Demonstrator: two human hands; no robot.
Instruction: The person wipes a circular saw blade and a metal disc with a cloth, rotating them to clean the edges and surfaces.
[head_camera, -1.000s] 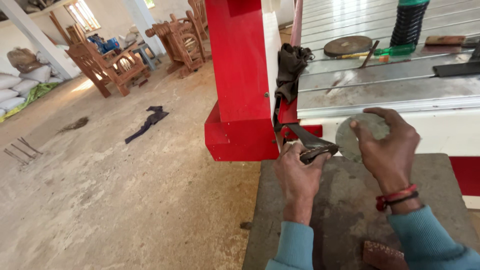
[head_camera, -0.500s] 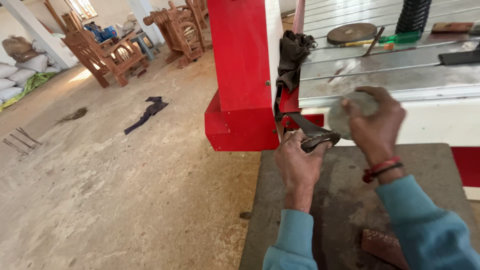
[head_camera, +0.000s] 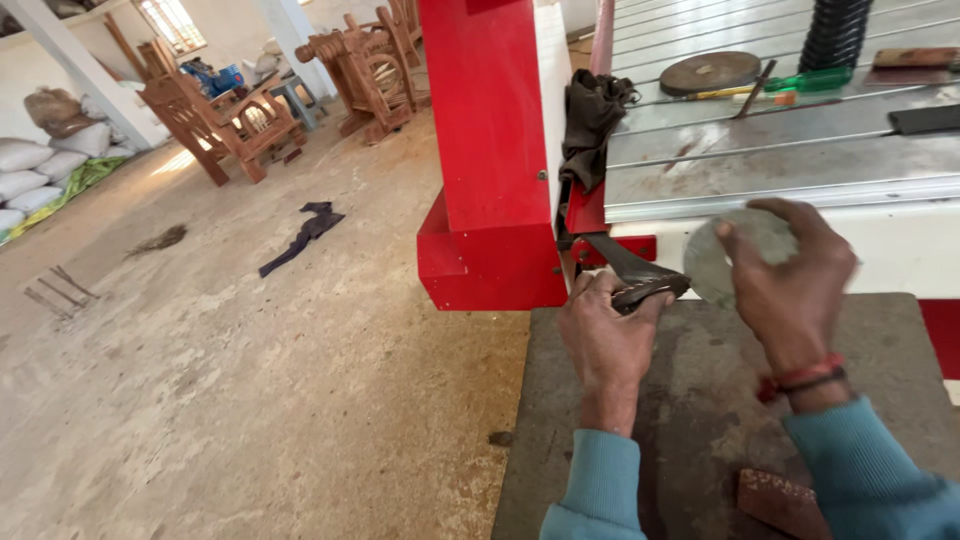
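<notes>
1. The left hand (head_camera: 607, 335) reaches forward from a teal sleeve, knuckles up, just below and right of the red machine column (head_camera: 490, 150), which serves as the landmark here.
2. Its fingers are curled tight around the lower end of a dark flat strap (head_camera: 625, 268). The strap runs up and left from the fist to the foot of the column, where it meets a red bracket.
3. The right hand (head_camera: 790, 285) is raised further right of the column, wrist bent, with a red band around it.
4. Its fingers and thumb are clamped on the edge of a grey round disc (head_camera: 722, 262), held upright in front of the palm.
5. The disc's left edge sits just beside the strap end that sticks out of the left fist; I cannot tell whether they touch.
6. A dark rag (head_camera: 590, 120) hangs against the column's right side, above the strap.
7. Right of the column, on the ribbed metal table (head_camera: 760, 150), lie a rusty round plate (head_camera: 714, 72) and a green-handled screwdriver (head_camera: 790, 84).
</notes>
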